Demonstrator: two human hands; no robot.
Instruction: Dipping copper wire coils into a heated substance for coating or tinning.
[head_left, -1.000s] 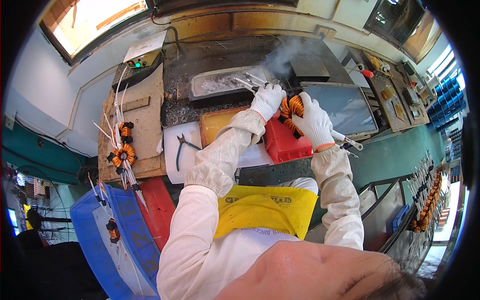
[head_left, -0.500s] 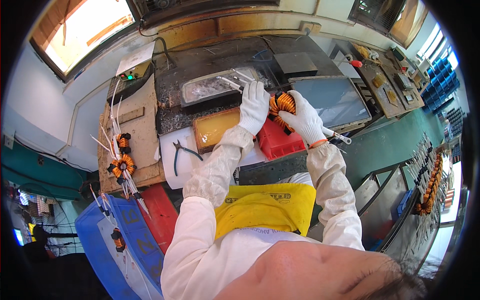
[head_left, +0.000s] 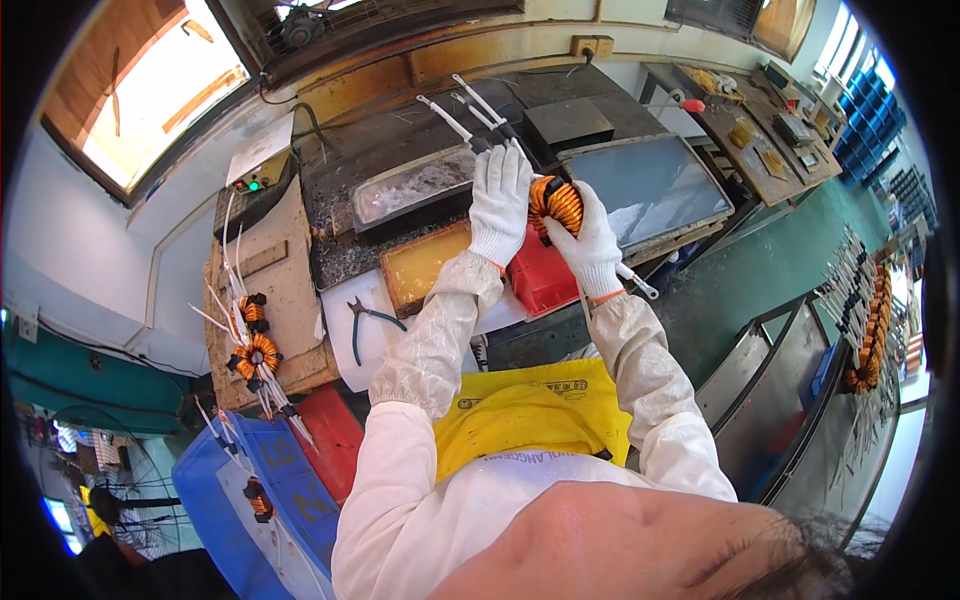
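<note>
Both my hands wear white knit gloves. My right hand [head_left: 588, 240] is closed round a ring-shaped coil [head_left: 556, 204] of orange copper wire with black parts. My left hand [head_left: 501, 203] is closed on the coil's leads, just left of the ring. From its fingertips several white leads [head_left: 452, 118] with black sleeves and metal tips stick out, pointing away from me above the molten-metal trough [head_left: 412, 195]. Other white leads [head_left: 637, 280] with ring-shaped ends come out below my right hand. My left fingers hide part of the leads.
Beneath my hands are a yellow-filled tray [head_left: 415, 262] and a red bin [head_left: 540, 275]. Cutting pliers [head_left: 365, 320] lie on white paper. Other coils [head_left: 255, 355] sit left, above a blue crate [head_left: 215, 480]. A grey-surfaced tray [head_left: 650, 190] is at the right.
The coil's leads have swung up and away from me, from low across the trough to raised above it. My hands have moved slightly with the coil, and the whole view has shifted a little.
</note>
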